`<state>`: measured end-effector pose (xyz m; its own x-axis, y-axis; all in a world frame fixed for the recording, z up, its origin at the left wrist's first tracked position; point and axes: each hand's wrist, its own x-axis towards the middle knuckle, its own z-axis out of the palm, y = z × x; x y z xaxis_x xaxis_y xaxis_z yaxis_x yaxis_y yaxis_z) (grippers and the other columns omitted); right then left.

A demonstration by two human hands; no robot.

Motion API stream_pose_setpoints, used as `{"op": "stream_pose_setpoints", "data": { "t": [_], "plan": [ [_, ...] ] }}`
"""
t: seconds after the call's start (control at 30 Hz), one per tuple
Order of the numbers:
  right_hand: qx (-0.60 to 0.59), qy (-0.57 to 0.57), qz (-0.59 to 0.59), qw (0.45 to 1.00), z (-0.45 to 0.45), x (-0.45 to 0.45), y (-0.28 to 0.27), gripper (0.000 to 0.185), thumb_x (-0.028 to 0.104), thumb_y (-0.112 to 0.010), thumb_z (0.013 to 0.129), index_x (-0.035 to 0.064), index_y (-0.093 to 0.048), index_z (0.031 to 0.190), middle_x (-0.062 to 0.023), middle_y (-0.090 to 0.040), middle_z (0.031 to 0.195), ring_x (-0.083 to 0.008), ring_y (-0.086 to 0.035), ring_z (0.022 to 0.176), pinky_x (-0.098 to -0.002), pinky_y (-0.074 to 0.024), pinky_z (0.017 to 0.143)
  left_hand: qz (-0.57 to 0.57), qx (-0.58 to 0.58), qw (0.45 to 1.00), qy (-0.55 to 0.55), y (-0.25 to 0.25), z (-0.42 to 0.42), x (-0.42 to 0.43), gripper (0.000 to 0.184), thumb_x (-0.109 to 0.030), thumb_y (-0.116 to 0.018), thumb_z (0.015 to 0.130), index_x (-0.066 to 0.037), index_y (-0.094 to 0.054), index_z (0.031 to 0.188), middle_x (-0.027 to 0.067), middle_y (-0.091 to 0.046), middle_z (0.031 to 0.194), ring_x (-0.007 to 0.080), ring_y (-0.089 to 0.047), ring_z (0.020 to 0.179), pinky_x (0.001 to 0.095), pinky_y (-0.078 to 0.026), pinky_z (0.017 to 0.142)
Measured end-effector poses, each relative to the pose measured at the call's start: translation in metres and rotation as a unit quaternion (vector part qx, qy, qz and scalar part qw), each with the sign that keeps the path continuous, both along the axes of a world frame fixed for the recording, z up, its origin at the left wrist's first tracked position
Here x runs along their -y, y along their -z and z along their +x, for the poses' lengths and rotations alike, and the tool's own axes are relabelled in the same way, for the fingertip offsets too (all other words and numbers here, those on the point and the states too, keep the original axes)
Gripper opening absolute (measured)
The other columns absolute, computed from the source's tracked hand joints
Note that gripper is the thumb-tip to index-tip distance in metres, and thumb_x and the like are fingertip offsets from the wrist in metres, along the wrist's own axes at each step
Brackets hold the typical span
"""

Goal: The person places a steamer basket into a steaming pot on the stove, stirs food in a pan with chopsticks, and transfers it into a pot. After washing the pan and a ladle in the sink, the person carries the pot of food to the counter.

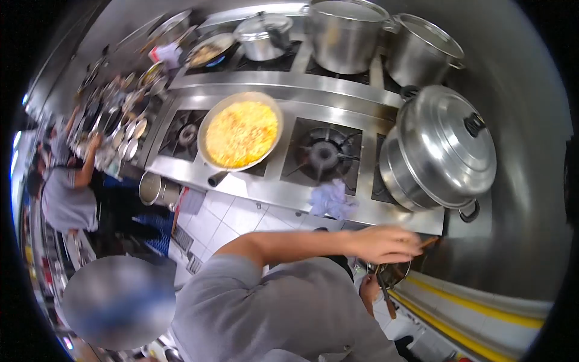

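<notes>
My left hand (389,244) reaches across my body to the right, fingers curled downward and together. At its fingertips a wooden handle (429,242) sticks out; whether the fingers grip it is hidden. Just below, my right hand (368,289) is closed at the side of a round metal bowl (397,274), partly covered by my left hand. A utensil with a dark shaft and wooden end (388,297) hangs over the bowl's near side. On the stove stands a pale frying pan (209,158) filled with a yellow, egg-like food (241,134), its dark handle toward me.
A large lidded steamer pot (437,142) stands at the stove's right end. A crumpled cloth (332,200) lies by a bare burner (324,154). Tall pots (347,39) and a pan over a blue flame (211,51) line the back. Co-workers (69,193) stand at left.
</notes>
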<state>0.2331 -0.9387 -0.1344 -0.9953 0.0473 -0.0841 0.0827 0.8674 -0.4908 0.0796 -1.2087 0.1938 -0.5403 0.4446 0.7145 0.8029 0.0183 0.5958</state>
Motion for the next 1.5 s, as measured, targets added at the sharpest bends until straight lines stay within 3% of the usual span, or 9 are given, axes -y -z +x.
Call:
{"op": "stream_pose_setpoints", "data": {
  "t": [0.17,0.3,0.33,0.43,0.77,1.0,1.2,1.37,1.5],
  "plan": [
    [0.135,-0.436,0.035,0.889,-0.115,-0.050,0.038,0.031,0.032,-0.055,0.090,0.0036,-0.066,0.095,-0.0214,-0.068,0.085,-0.0365,-0.067,0.078,-0.0471,-0.0529,0.071,-0.206,0.342,0.883,-0.245,0.193,0.173,0.100,0.026,-0.026,-0.058,0.092,-0.007,-0.065,0.108,0.0196,-0.063,0.104,0.0362,-0.061,0.097,0.0434,-0.049,0.086],
    [0.164,-0.196,0.122,0.959,-0.142,-0.103,-0.042,0.019,0.023,-0.055,0.088,0.0064,-0.064,0.090,-0.0198,-0.067,0.089,-0.0402,-0.064,0.083,-0.0484,-0.0503,0.072,-0.511,0.328,0.672,-0.424,0.353,0.453,0.220,0.032,-0.021,-0.067,0.080,-0.010,-0.069,0.109,0.0227,-0.067,0.101,0.0388,-0.065,0.092,0.0439,-0.051,0.082],
    [0.178,-0.226,0.153,0.945,-0.142,-0.127,-0.036,0.024,0.029,-0.056,0.088,0.0061,-0.064,0.090,-0.0208,-0.066,0.087,-0.0398,-0.064,0.086,-0.0480,-0.0503,0.074,-0.292,0.592,0.475,-0.583,0.327,0.481,0.204,0.031,-0.022,-0.065,0.083,-0.008,-0.069,0.110,0.0208,-0.069,0.092,0.0385,-0.065,0.090,0.0447,-0.050,0.081],
    [0.282,-0.263,0.171,0.907,-0.113,-0.153,-0.016,0.034,0.037,-0.056,0.089,0.0047,-0.064,0.090,-0.0238,-0.066,0.090,-0.0419,-0.064,0.090,-0.0486,-0.0499,0.077,0.031,0.680,0.300,-0.669,0.358,0.623,0.177,0.033,-0.028,-0.061,0.086,0.002,-0.065,0.099,0.0135,-0.068,0.083,0.0290,-0.065,0.079,0.0421,-0.051,0.070],
    [0.364,-0.131,0.207,0.899,-0.043,-0.089,0.163,0.036,0.013,-0.066,0.070,-0.0049,-0.065,0.101,-0.0273,-0.066,0.102,-0.0444,-0.064,0.101,-0.0455,-0.0515,0.088,-0.134,0.763,0.539,-0.331,0.314,0.578,0.037,0.034,-0.025,-0.062,0.087,-0.001,-0.063,0.111,0.0165,-0.068,0.102,0.0294,-0.065,0.096,0.0382,-0.050,0.082],
    [0.280,-0.423,0.376,0.775,-0.137,-0.052,-0.190,0.022,0.017,-0.056,0.081,0.0033,-0.069,0.093,-0.0196,-0.068,0.101,-0.0382,-0.065,0.098,-0.0486,-0.0523,0.084,0.024,0.605,0.472,-0.641,0.235,0.450,0.151,0.033,-0.027,-0.062,0.089,-0.005,-0.065,0.114,0.0188,-0.070,0.098,0.0315,-0.067,0.095,0.0387,-0.050,0.085],
    [0.162,-0.346,0.220,0.898,-0.105,0.137,-0.525,0.027,0.011,-0.060,0.089,0.0034,-0.067,0.114,-0.0205,-0.069,0.094,-0.0288,-0.070,0.084,-0.0358,-0.0534,0.072,-0.012,0.636,0.496,-0.591,0.348,0.485,0.193,0.037,-0.033,-0.063,0.087,-0.005,-0.066,0.110,0.0195,-0.070,0.094,0.0335,-0.067,0.095,0.0403,-0.051,0.083],
    [-0.154,-0.430,0.228,0.860,-0.096,0.316,-0.465,0.029,0.018,-0.055,0.093,0.0181,-0.066,0.120,-0.0208,-0.066,0.085,-0.0400,-0.063,0.077,-0.0459,-0.0504,0.068,-0.103,0.689,0.526,-0.487,0.470,0.554,0.179,0.038,-0.036,-0.064,0.084,-0.005,-0.069,0.105,0.0187,-0.070,0.099,0.0350,-0.066,0.097,0.0431,-0.050,0.088],
    [-0.200,-0.467,0.249,0.824,-0.136,0.427,-0.387,0.024,0.022,-0.055,0.093,0.0165,-0.067,0.113,-0.0223,-0.067,0.087,-0.0419,-0.064,0.082,-0.0510,-0.0508,0.074,0.020,0.708,0.456,-0.539,0.388,0.566,0.205,0.038,-0.035,-0.061,0.085,-0.005,-0.069,0.107,0.0186,-0.070,0.099,0.0355,-0.066,0.098,0.0432,-0.051,0.088]
  ]
}}
